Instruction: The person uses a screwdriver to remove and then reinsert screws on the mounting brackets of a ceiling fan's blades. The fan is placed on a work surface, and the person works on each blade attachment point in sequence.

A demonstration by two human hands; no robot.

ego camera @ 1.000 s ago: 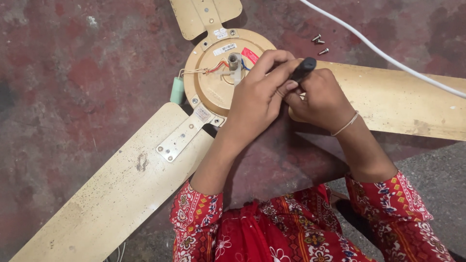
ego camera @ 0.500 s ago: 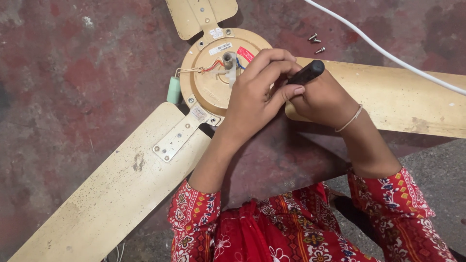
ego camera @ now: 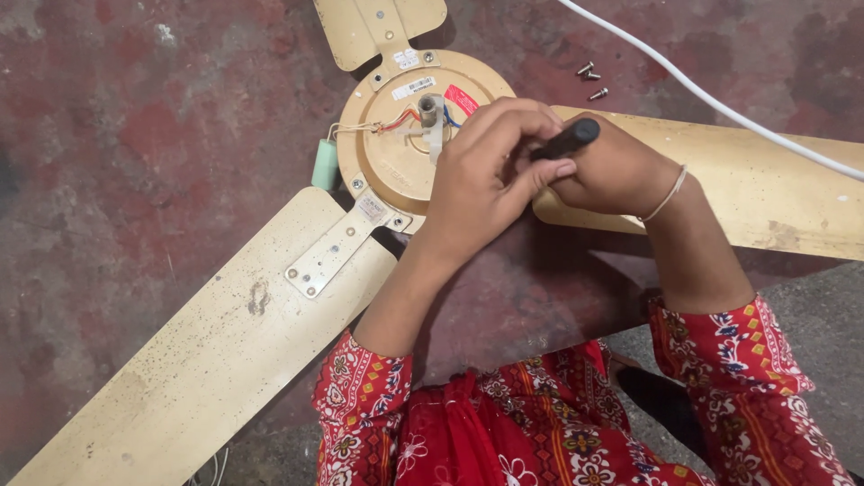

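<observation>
Head view, cream ceiling fan [ego camera: 396, 162], scuffed blades

We count three blades [ego camera: 216, 360] around the grip, three loose screws [ego camera: 589, 79] beyond it, one white cable [ego camera: 711, 99].

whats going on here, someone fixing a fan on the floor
A person in red patterned sleeves works on a cream ceiling fan lying on a reddish floor. The right hand grips a black-handled tool at the motor hub's edge, and the left hand closes over it there. Coloured wires and a pale green capacitor sit exposed. Three loose screws and a white cable lie nearby.
</observation>
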